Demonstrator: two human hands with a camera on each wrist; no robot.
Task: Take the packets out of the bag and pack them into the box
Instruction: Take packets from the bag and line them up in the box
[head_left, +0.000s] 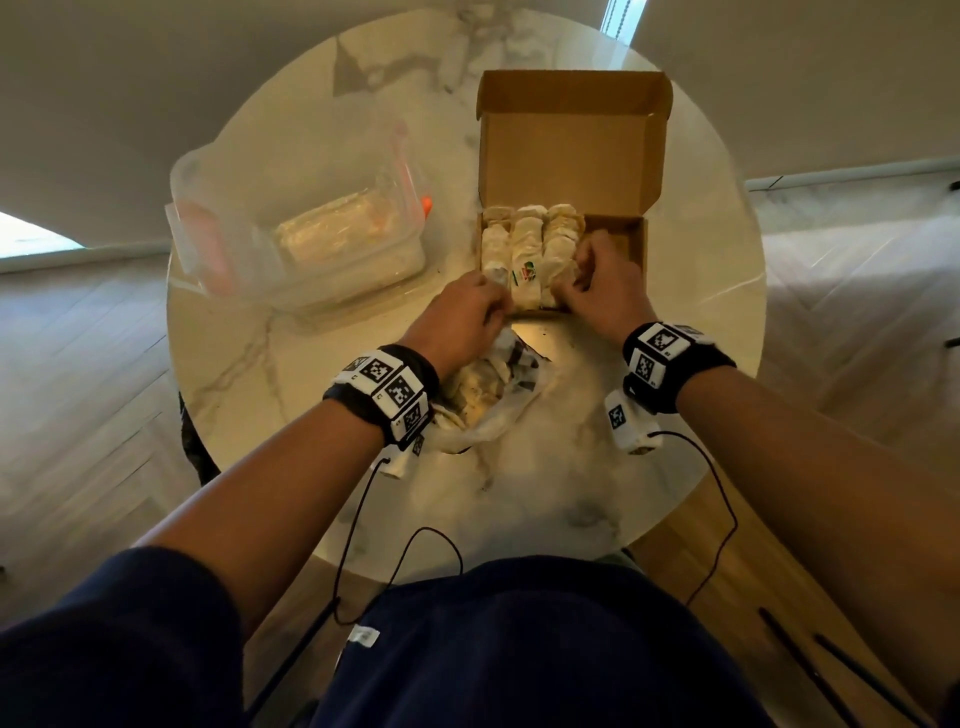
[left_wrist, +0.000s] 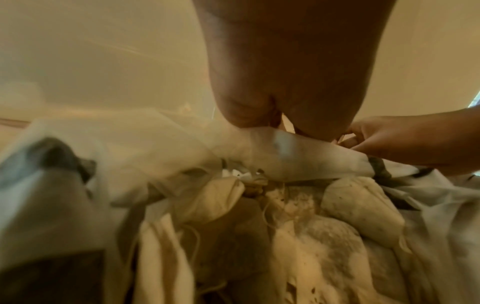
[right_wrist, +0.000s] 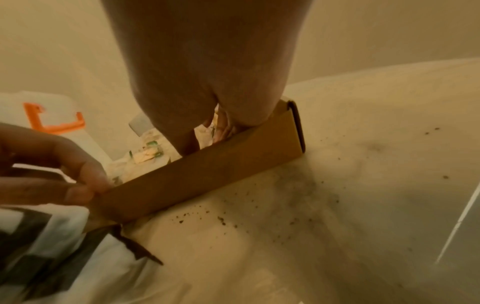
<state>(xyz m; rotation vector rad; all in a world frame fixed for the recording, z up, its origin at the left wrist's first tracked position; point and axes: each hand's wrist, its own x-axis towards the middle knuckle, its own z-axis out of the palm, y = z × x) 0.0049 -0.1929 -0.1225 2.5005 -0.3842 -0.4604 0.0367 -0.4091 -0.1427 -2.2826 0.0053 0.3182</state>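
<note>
Round marble-look table (head_left: 291, 364) fills the middle of the head view, pale wall behind, wood floor at the edges; cardboard box (head_left: 636, 244) sits right of centre, lid tipped back toward the top of the frame; three rows of pale packets (head_left: 527, 254) lie side by side in its left part, the right part bare card. Right hand (head_left: 605, 291) reaches over the near wall of the box at the rightmost row, fingers curled down among the packets; whether they actually grip one, cannot tell. Left hand (head_left: 462, 312) is at the box's lower left corner, fingers curled; in the right wrist view its fingertips (right_wrist: 85, 191) pinch the end of the box's front wall. White plastic bag (head_left: 498, 395) lies crumpled just below the box, under the left wrist, more packets inside; dark crumbs (right_wrist: 221, 218) speckle the table beside the box. Clear plastic tub (head_left: 291, 218) with orange clips stands at upper left, well apart.
</note>
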